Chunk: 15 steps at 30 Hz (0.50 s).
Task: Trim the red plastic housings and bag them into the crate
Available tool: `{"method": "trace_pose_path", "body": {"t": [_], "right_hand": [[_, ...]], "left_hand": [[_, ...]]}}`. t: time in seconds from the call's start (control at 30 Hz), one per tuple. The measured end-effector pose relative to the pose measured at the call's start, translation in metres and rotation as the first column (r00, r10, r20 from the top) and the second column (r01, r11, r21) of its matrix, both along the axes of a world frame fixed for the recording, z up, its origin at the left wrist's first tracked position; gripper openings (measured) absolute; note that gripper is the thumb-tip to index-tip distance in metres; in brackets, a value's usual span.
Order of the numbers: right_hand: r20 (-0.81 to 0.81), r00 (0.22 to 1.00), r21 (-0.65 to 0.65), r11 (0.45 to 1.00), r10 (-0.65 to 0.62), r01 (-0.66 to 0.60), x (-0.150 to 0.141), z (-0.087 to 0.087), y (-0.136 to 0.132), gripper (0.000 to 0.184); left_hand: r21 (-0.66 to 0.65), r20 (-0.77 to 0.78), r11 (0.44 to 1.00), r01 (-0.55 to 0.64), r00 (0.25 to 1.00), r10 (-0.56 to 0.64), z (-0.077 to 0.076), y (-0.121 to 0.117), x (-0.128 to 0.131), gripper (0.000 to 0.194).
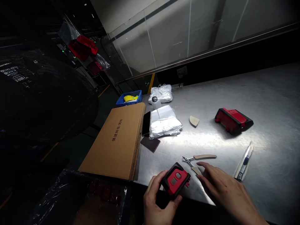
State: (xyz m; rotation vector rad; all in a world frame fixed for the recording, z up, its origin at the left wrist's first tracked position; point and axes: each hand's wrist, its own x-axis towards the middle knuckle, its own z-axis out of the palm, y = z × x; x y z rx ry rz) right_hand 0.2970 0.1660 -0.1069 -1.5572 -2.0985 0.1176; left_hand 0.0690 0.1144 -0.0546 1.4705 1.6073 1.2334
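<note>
The person's left hand (159,195) gripped a small red-and-black plastic housing (175,179), its fingers curled around one side and its thumb pressed against the lower edge, holding the piece just above the near edge of the table (269,103). The right hand (222,184) was open, with its fingers spread and lightly curved, and hovered beside the housing. Its fingertips (199,167) were at or just over the lower grip of a pair of beige-handled steel side cutters (203,157); the picture did not show clearly whether they touched it.

The stainless steel table carried a larger red-and-black plastic housing (232,120) lying farther off, with a small beige wedge-shaped piece (194,121) between it and a stack of silver plastic bags (164,122). A slim white tube with blue print (243,164) lay to the right of the right hand. A small white bottle with a black cap (154,102) stood behind the stack, beside a bundle of clear plastic bags (161,93). A black smartphone (146,123) and a dark brown square pad (150,143) lay at the table's left side, next to a flat corrugated cardboard box (114,140) printed with black Chinese characters. Beyond the box sat a blue plastic crate (128,98) holding something yellow.
</note>
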Motion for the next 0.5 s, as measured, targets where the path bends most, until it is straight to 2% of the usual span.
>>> {"method": "trace_pose_path", "body": {"t": [0.23,0.37,0.43,0.5], "right_hand": [[0.096,0.994,0.021,0.999,-0.049,0.047,-0.001,0.001,0.008,0.038],[0.125,0.985,0.017,0.993,-0.118,0.116,0.004,0.003,0.020,0.040],[0.130,0.980,0.035,0.988,-0.153,0.150,0.009,0.006,0.024,0.045],[0.024,0.984,0.006,0.984,-0.179,0.179,0.015,0.007,0.020,0.048]], "left_hand": [[0.001,0.005,1.000,-0.020,1.000,0.020,0.004,0.000,0.003,0.059],[-0.085,0.071,0.994,-0.075,0.994,0.081,0.004,-0.002,0.004,0.057],[-0.167,0.191,0.982,-0.088,0.974,0.120,0.004,-0.001,0.003,0.059],[-0.248,0.430,0.968,-0.031,0.892,0.139,0.003,0.004,0.001,0.062]]}}
